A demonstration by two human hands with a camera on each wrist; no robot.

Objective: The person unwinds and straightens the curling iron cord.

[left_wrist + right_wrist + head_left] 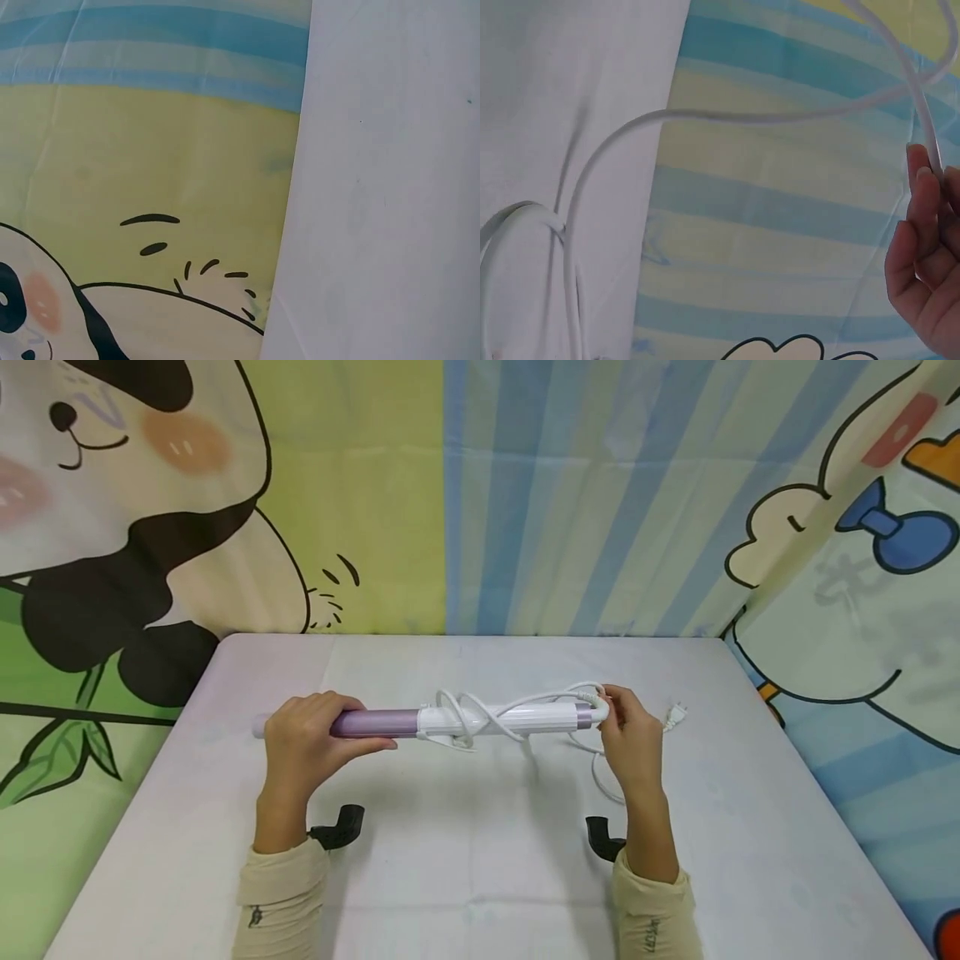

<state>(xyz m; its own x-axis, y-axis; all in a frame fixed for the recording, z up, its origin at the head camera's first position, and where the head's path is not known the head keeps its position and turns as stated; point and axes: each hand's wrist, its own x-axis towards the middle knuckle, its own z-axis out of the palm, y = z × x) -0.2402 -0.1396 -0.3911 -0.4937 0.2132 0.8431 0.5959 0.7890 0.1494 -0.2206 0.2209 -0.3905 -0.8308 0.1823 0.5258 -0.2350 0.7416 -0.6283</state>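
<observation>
Head view: A lilac-and-white, rod-shaped plastic appliance (378, 723) lay horizontally at the centre of the frame, raised between the two hands. The left hand (303, 739), left of centre, gripped its lilac section, thumb extended along the underside. The right hand (632, 739), right of centre, pinched the white cord (517, 703) at the rod's right end. The cord wound loosely about the white section, and a white plug (675, 717) lay at right. Below was a white, round-cornered table (465, 860); behind it hung a printed cloth backdrop (360, 460), yellow-green at left and blue-striped from the upper centre rightward. Counted were one appliance, one plug, two beige sleeves (281, 893) and two black curved brackets (341, 828), one beside each wrist.

Left wrist view: The pale tabletop filled the right side, with the backdrop and part of one cartoon panda (45, 307) at left.

Right wrist view: At the right edge, curled fingers pinched the cord, which arched across the upper frame and looped over the table at lower left.
</observation>
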